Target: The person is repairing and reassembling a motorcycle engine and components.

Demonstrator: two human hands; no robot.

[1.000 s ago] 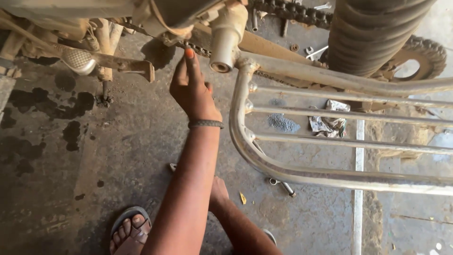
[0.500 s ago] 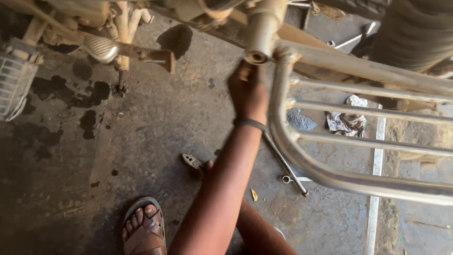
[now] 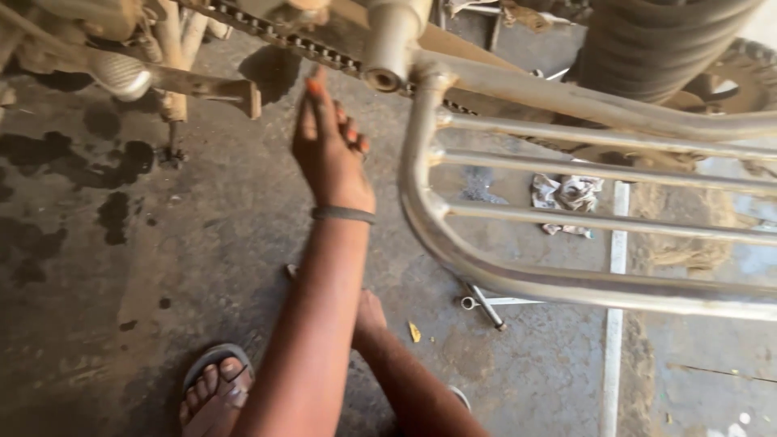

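Note:
My left hand point(image 3: 328, 158) is raised, back toward me, with a dark band on the wrist. Its fingers are loosely spread and hold nothing; the orange-nailed fingertip reaches just under the motorcycle's drive chain point(image 3: 275, 36). A pale tube end point(image 3: 387, 48) sits right of that fingertip. My right hand point(image 3: 371, 311) rests low on the concrete floor, mostly hidden behind my left forearm. A small metal tool end point(image 3: 290, 270) pokes out beside it; whether the hand grips it is hidden.
A curved metal guard rail point(image 3: 429, 218) with horizontal bars runs close to the right of my raised hand. A footrest bar point(image 3: 206, 85) juts out upper left. On the floor lie a spanner point(image 3: 486, 303), crumpled paper point(image 3: 566, 198) and oil stains point(image 3: 121, 162). My sandalled foot point(image 3: 212, 388) is bottom left; a tyre point(image 3: 655, 40) is top right.
My view has swung, and the raised hand has dropped from the tube end to below the chain with its fingers opened. The lower hand stays on the floor.

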